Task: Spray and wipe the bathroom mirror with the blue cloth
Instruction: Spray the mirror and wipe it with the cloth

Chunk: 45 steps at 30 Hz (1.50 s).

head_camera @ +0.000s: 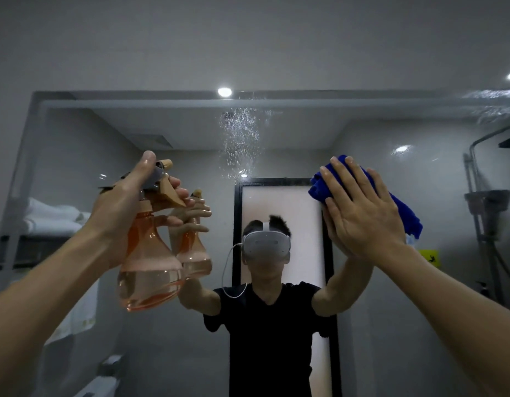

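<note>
so the right hand (365, 213) was flat, pressing the blue cloth (319, 187) on the mirror (391, 133), droplets (240, 133) sat up and to its left, nearer it than the left hand (124, 202) gripping the spray bottle (150, 267)

I see pale grey glossy wall tiles (248, 38), round white ceiling lights (224, 92), a black-framed frosted door (279, 202), folded white towels (53, 213) and a chrome shower fitting (487, 202).
</note>
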{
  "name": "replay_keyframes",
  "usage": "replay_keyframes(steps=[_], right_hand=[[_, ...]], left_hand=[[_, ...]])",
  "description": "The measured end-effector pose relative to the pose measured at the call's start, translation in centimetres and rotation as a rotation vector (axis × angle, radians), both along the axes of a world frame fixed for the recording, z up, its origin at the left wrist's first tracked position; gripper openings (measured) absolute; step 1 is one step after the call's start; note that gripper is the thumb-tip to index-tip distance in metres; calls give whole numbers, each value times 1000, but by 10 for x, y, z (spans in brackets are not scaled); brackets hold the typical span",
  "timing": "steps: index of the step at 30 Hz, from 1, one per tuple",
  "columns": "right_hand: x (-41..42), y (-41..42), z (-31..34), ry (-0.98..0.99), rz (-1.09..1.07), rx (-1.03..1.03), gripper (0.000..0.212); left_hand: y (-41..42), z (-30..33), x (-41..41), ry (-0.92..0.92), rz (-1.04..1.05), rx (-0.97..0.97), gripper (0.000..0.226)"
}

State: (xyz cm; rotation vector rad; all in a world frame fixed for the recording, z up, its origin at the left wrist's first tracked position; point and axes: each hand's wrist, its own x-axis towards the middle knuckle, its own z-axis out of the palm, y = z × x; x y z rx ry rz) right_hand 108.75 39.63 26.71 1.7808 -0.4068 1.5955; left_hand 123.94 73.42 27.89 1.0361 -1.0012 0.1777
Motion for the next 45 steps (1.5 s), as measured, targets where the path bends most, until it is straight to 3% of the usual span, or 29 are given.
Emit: replay_keyframes(steps=[6, 14, 19, 24, 28, 31, 37, 40, 42, 45], right_hand=[[16, 21, 24, -149, 44, 105, 53], [82, 96, 148, -314, 150, 299, 54], [130, 170, 151, -73, 292, 162, 55], [134, 170, 62, 206, 214, -121, 54], [91, 125, 2, 465, 152, -325, 54], [58, 86, 12, 344, 108, -306, 51], [45, 74, 95, -26, 97, 137, 56], [71, 102, 141, -153, 109, 249, 54], [94, 128, 160, -158, 106, 238, 54], [133, 167, 150, 4, 130, 92, 54]], left_hand=[[3, 18, 20, 31, -185, 16, 50], [16, 25, 65, -25, -249, 94, 56], [35, 28, 77, 1, -276, 45, 54], [53, 31, 81, 22, -241, -26, 54], [50, 30, 78, 55, -288, -18, 54], [38, 25, 79, 70, -317, 33, 57], [23, 26, 93, 73, -290, 61, 67], [22, 29, 97, 83, -279, 83, 67], [20, 29, 99, 82, -264, 85, 69], [19, 27, 100, 98, -246, 69, 67]])
